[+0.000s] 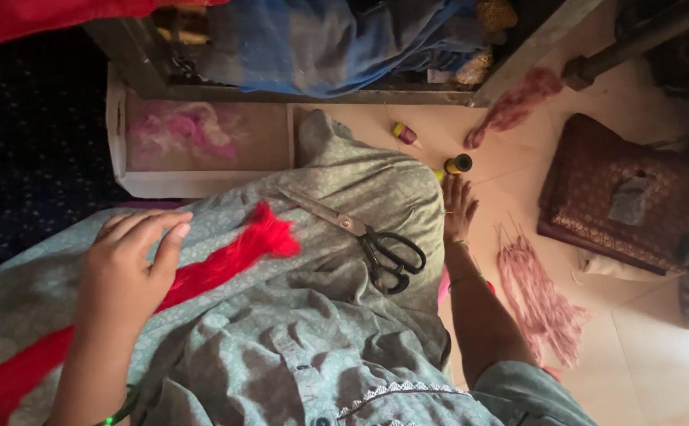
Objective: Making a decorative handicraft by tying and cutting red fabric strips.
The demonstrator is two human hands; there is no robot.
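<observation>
Nearest the camera is the person's own lap, covered in a grey-green printed garment [321,347] with a buttoned front and a white lace edge near the bottom. Across the raised knee lies a long bundle of red threads [226,260], running from the lower left corner up to a frayed tuft near the middle of the view.

The left hand [128,272] rests on top of the red bundle, palm down. Its fingers [135,225] are loosely curled and close together, pressing on the threads rather than gripping them; the thumb lies along the bundle's side. A green bangle shows at the wrist.

Just right of the red tuft, a pair of black-handled scissors [368,237] lies closed on the cloth, blades pointing up and left.

The right hand [459,209] reaches down past the knee to the pale tiled floor [652,363], fingers spread wide and flat, holding nothing. Just above its fingertips stands a small yellow thread spool [459,164]. Nearby on the floor lie a bundle of pink threads [538,296], a second pink bundle [514,106] further up, and a small red and yellow spool [404,132].

To the right sits a maroon patterned cushion [616,201]. At top left is a white tray [195,146] with pink fluff inside, and blue cloth [321,43] above it.
</observation>
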